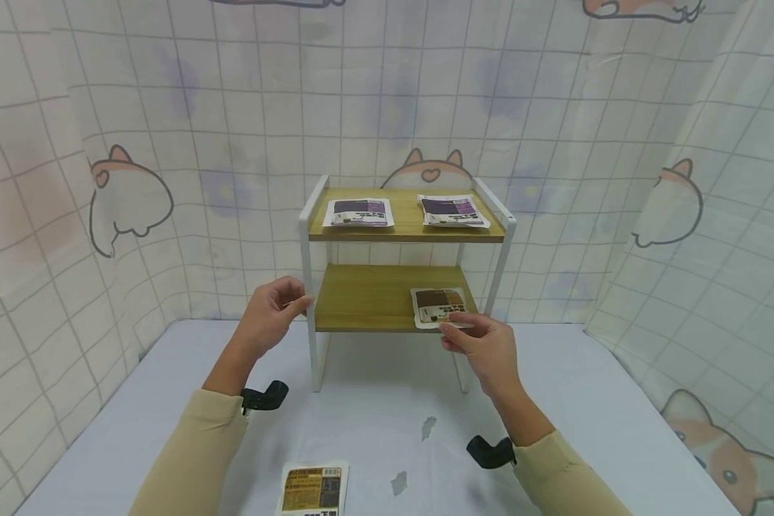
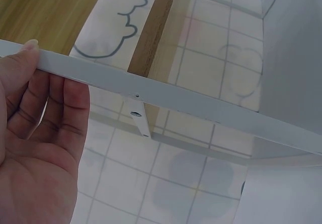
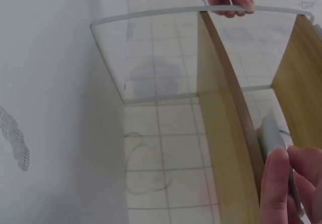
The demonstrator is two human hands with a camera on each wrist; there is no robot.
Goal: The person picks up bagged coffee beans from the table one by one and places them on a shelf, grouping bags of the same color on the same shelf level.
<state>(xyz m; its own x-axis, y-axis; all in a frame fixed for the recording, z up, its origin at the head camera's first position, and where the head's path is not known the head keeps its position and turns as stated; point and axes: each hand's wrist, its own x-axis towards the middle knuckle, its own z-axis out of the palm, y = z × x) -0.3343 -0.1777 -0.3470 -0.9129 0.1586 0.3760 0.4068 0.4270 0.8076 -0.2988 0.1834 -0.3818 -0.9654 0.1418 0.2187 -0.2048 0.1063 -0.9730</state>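
Note:
A two-tier wooden shelf rack (image 1: pixel 361 294) with a white frame stands on the table. My left hand (image 1: pixel 269 317) pinches its front left post (image 2: pixel 105 80), thumb on one side and fingers behind. At the right of the lower board lies a flat brown-and-white packet (image 1: pixel 433 301). My right hand (image 1: pixel 486 351) pinches the packet's near edge between thumb and fingers, right at the board's front edge. In the right wrist view the packet (image 3: pixel 273 132) is seen edge-on, slightly tilted, and partly hidden by the fingers.
Two purple-and-white packets, a left one (image 1: pixel 359 213) and a right one (image 1: pixel 454 211), lie on the upper board. Another brown-and-yellow packet (image 1: pixel 312 491) is on the white table near the front edge. Two grey patches mark the tablecloth. A grid-patterned curtain (image 1: pixel 245 115) hangs behind.

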